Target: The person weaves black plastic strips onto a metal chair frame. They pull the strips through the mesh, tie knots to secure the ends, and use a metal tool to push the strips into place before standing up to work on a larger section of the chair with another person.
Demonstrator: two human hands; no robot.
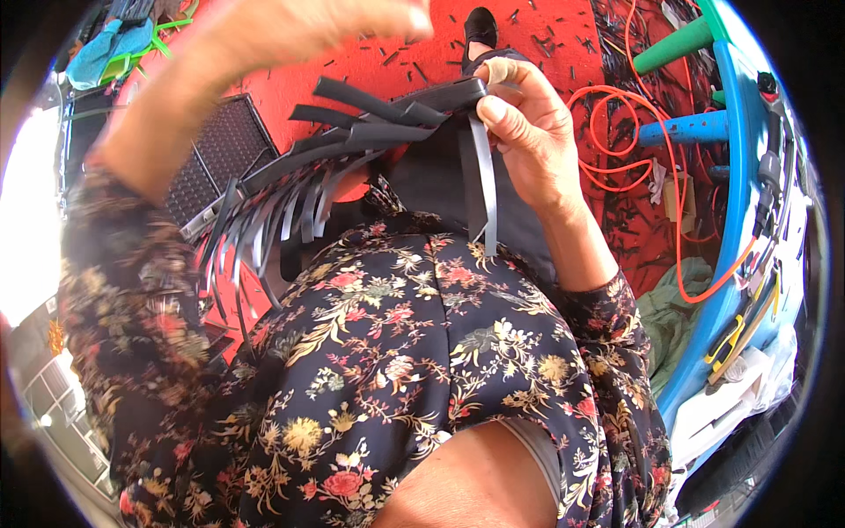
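Observation:
My right hand (532, 128) pinches the corner of a dark, narrow frame (449, 92) between thumb and fingers, with pale tape wrapped round one finger. Flat black strips (387, 132) stick out along the frame and fan toward the left. Many loose strip ends (299, 207) hang below it, and a longer strip (480, 176) dangles just under my right hand. My left hand (370, 18) is raised above the frame, apart from the strips. Motion smears it and the upper picture edge cuts it off, so its fingers cannot be read.
A black woven panel (220, 150) stands at the left. Short black offcuts litter the red floor (352, 66). To the right, an orange hose (607, 180) coils beside a blue table (739, 176) bearing a yellow-and-black cutter (726, 343). Someone's black shoe (480, 26) shows at the top.

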